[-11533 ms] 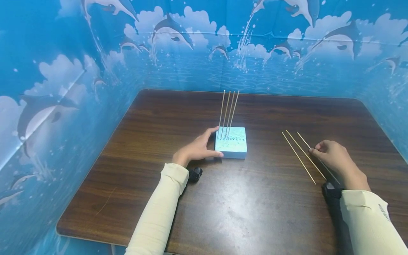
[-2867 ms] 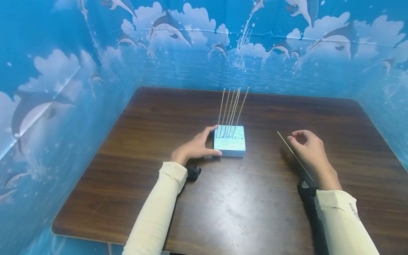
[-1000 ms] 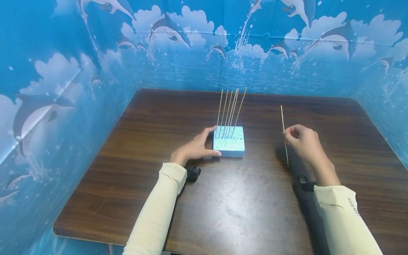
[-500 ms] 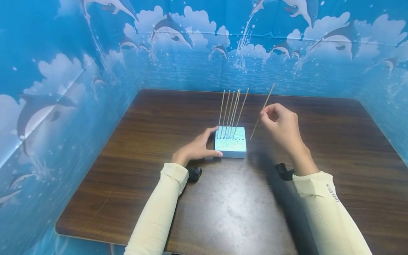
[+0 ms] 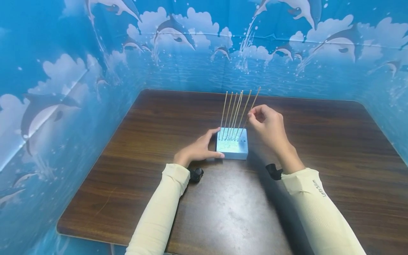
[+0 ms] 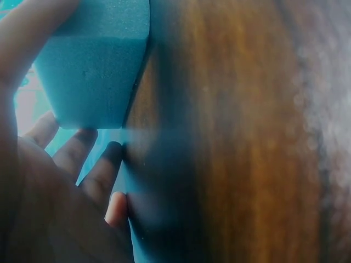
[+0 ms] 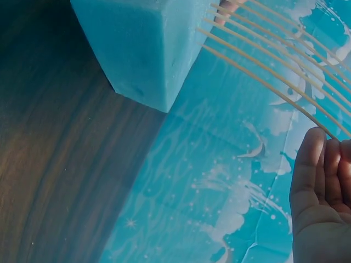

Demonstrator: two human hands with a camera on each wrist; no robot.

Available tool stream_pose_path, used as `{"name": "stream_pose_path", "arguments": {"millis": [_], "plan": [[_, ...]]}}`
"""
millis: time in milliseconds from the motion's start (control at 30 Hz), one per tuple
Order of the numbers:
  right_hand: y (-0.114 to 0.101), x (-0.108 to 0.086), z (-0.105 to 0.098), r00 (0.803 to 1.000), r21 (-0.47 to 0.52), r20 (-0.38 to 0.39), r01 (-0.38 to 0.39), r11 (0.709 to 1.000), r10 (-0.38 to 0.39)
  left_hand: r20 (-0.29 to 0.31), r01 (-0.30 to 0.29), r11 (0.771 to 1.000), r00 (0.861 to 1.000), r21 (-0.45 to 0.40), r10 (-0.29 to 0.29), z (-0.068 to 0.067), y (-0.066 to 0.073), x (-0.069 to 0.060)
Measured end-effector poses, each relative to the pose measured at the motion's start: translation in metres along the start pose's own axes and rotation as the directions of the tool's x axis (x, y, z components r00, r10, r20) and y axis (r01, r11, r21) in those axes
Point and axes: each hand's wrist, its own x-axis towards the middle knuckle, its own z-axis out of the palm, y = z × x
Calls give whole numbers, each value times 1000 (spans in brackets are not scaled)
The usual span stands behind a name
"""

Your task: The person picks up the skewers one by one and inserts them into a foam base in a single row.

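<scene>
A pale blue foam block point(image 5: 232, 154) sits on the table, a row of small holes across its top. Several thin wooden skewers point(image 5: 224, 113) stand in that row, leaning at slightly different angles. My left hand point(image 5: 198, 148) grips the block's left side, thumb at the front and fingers behind; the left wrist view shows the fingers against the foam point(image 6: 93, 82). My right hand point(image 5: 270, 126) pinches one more skewer point(image 5: 256, 97) around its middle, at the right of the row. In the right wrist view, this skewer's lower end point(image 7: 211, 51) meets the block's top face.
The brown wooden table point(image 5: 127, 184) extends around the block on every side. A blue cloth backdrop with dolphins point(image 5: 191, 71) hangs behind and to the left. Black wrist cameras point(image 5: 196, 175) sit at both cuffs.
My right hand picked the last loose skewer off the table, tilted it up and carried it left to the block. The left hand has stayed on the block.
</scene>
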Motion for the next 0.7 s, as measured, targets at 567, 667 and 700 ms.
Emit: {"name": "stream_pose_path", "arguments": {"millis": [567, 667, 700], "plan": [[5, 0, 4, 1000, -27, 26, 14, 1000, -13, 5, 2, 1000, 1000, -12, -2, -2, 4, 1], [6, -1, 5, 999, -30, 38, 2, 1000, -1, 8, 0, 1000, 1000, -19, 0, -1, 2, 1], [6, -1, 5, 999, -32, 43, 0, 999, 1, 9, 1, 1000, 1000, -20, -1, 0, 2, 0]]}}
